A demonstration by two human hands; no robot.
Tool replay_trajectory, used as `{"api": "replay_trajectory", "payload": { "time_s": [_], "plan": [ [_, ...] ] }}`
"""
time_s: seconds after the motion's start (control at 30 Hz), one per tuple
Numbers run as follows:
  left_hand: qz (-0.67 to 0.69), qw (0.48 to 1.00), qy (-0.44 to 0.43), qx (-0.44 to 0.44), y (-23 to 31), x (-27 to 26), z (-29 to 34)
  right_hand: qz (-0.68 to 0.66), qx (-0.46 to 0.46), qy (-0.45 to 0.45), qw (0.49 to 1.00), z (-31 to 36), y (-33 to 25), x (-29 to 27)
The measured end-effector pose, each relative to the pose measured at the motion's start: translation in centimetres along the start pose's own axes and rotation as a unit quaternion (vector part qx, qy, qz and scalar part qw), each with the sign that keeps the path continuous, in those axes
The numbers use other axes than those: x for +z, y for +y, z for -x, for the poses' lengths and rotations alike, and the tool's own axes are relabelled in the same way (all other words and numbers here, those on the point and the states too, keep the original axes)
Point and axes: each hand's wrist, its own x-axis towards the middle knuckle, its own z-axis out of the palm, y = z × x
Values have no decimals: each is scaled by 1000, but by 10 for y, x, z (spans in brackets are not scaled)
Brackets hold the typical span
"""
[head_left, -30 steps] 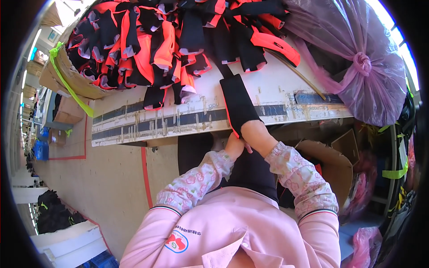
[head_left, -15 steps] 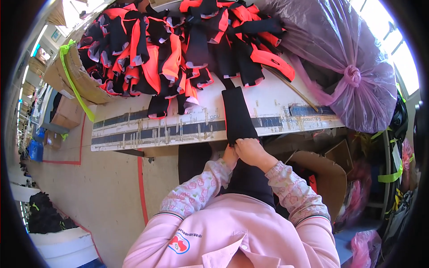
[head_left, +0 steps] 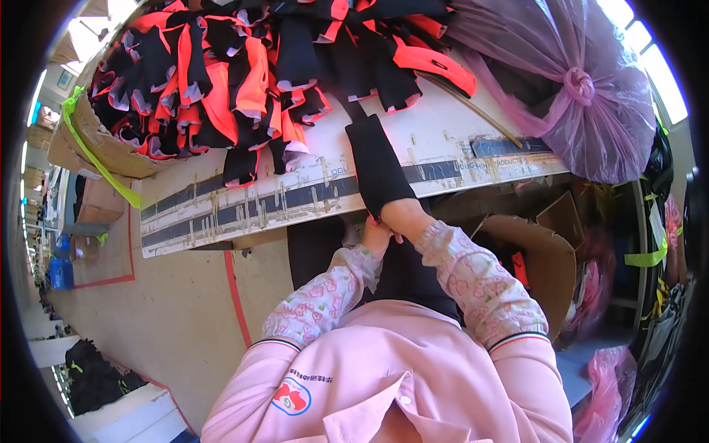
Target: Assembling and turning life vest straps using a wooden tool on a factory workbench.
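Note:
A black fabric tube [head_left: 380, 166] with a thin orange-red edge lies across the table's front edge, its near end toward me. My right hand [head_left: 405, 215] reaches into the near end of the tube, and its fingers are hidden by the cloth. Just left of it, below the table edge, my left hand [head_left: 376, 236] is closed on the tube's near rim; its fingertips are partly hidden. Beyond the tube, a large heap of similar black and orange-red fabric pieces [head_left: 218, 96] covers the back of the table.
The white table [head_left: 310, 188] has worn dark tape along its front. A thin wooden stick [head_left: 480, 114] lies near a knotted purple plastic bag [head_left: 509, 44] at the right. An open cardboard box [head_left: 546, 262] stands below the table. Another cardboard box edge [head_left: 96, 140] is at the left.
My right hand has gone from gripping the tube's near rim to reaching inside it. The left hand stays at the rim. The view has shifted slightly.

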Motion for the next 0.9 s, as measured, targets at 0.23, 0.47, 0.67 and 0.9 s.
{"api": "replay_trajectory", "payload": {
  "time_s": [0.23, 0.47, 0.67, 0.9],
  "plan": [
    [60, 996, 32, -60, 14, 14, 9, 189, -67, -15, 980, 2, -2, 2],
    [14, 997, 72, -38, 30, 13, 14, -134, -209, 373, 894, 110, -9, -41],
    [96, 978, 180, -54, 27, 29, 5, 124, -257, 389, 876, 30, 14, 17],
    [62, 976, -105, -180, 69, -2, 30, 52, -294, 408, 863, 33, 36, 27]
  ]
}}
